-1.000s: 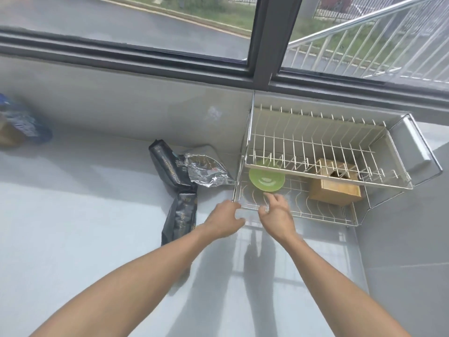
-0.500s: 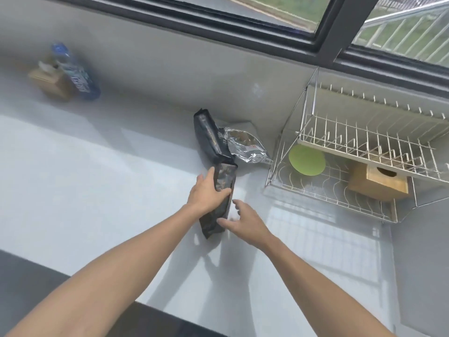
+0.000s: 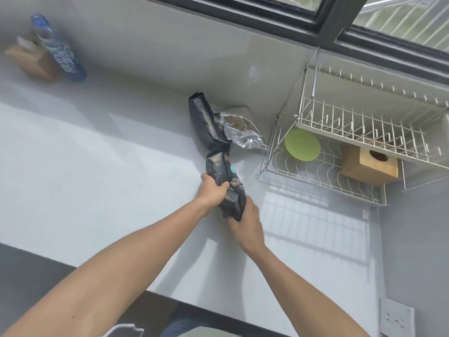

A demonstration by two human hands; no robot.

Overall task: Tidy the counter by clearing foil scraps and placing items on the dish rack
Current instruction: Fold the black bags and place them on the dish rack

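A black foil pouch [image 3: 224,176] with gold print lies on the white counter, and both hands grip it. My left hand [image 3: 212,190] is closed around its middle; my right hand [image 3: 246,221] holds its near end. A second black pouch [image 3: 202,121] stands against the wall behind it, with a crumpled silver foil bag [image 3: 243,133] beside it. The wire dish rack [image 3: 315,181] sits to the right. A green plate [image 3: 302,145] and a wooden box [image 3: 370,164] rest on its lower tier.
A blue-labelled bottle [image 3: 60,52] and a brown tissue box [image 3: 31,62] stand at the far left by the wall. A wall socket [image 3: 396,319] is at the lower right. The counter's dark front edge [image 3: 36,266] runs along the bottom left.
My hands left the dish rack's front edge and moved left to the near black pouch. Both have closed on it, and it is now crumpled in their grip.
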